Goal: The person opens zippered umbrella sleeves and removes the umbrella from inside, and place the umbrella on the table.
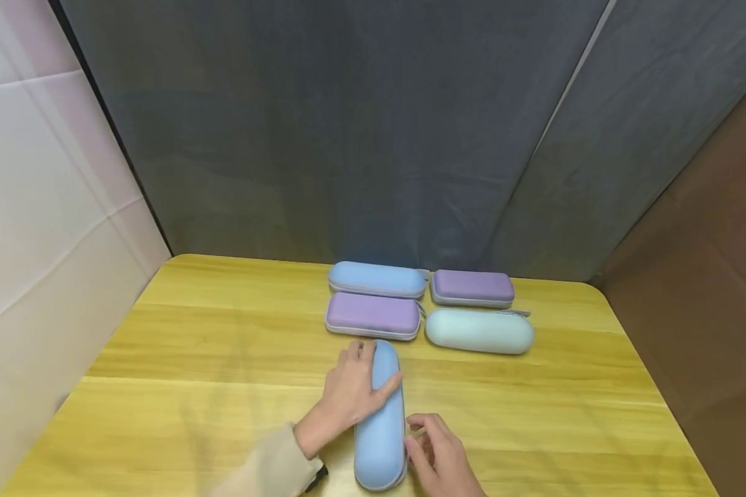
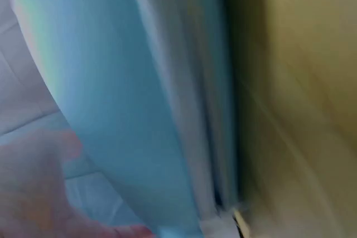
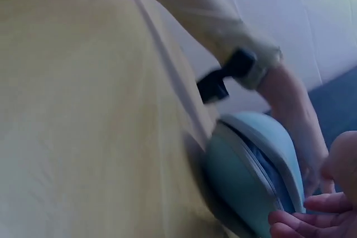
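A long light-blue zip case (image 1: 379,428) lies on the table, its length pointing away from me. My left hand (image 1: 350,386) holds its far half, the thumb across the top and the fingers at the left side. Beside the near right side is my right hand (image 1: 441,455), its fingers loosely bent close to the zip edge; no grip on the case shows. In the right wrist view, the seam of the blue case (image 3: 251,165) stands parted with a dark gap, near the right fingers (image 3: 318,218). The left wrist view shows the case (image 2: 106,87) large and blurred.
Beyond the hands lie another light-blue case (image 1: 376,279), a purple case (image 1: 373,314), a smaller purple case (image 1: 472,286) and a pale mint case (image 1: 479,331). They sit near the back edge of the wooden table (image 1: 224,345). A dark curtain (image 1: 317,138) hangs behind.
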The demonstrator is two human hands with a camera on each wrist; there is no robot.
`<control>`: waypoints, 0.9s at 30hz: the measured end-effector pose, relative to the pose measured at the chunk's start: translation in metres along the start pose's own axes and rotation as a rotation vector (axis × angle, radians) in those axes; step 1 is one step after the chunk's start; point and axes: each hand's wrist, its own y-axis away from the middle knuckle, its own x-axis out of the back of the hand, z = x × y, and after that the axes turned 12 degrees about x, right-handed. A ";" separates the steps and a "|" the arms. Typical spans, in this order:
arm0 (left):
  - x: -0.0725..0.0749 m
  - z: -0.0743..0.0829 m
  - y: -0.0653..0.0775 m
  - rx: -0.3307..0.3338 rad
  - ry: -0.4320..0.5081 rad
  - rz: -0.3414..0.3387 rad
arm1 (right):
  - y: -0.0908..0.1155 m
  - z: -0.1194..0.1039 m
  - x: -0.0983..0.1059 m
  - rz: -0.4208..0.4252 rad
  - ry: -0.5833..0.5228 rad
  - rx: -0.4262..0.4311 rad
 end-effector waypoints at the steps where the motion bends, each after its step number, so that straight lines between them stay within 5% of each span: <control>1: -0.001 0.004 0.005 0.052 -0.029 -0.033 | -0.001 0.003 0.001 0.024 0.017 0.036; 7: -0.004 0.013 0.016 0.207 -0.034 -0.214 | -0.012 0.018 0.003 0.104 0.061 0.163; 13: 0.004 0.001 0.016 0.223 0.193 -0.285 | -0.026 0.018 0.005 0.121 0.110 0.209; 17: 0.014 -0.012 0.017 0.196 0.410 -0.299 | -0.039 0.011 0.003 0.083 0.150 0.152; 21: 0.020 -0.022 0.018 0.210 0.658 -0.338 | -0.054 0.004 -0.002 -0.042 0.262 0.011; 27: 0.024 -0.035 0.024 0.347 0.890 -0.454 | -0.074 -0.003 -0.015 -0.167 0.429 -0.127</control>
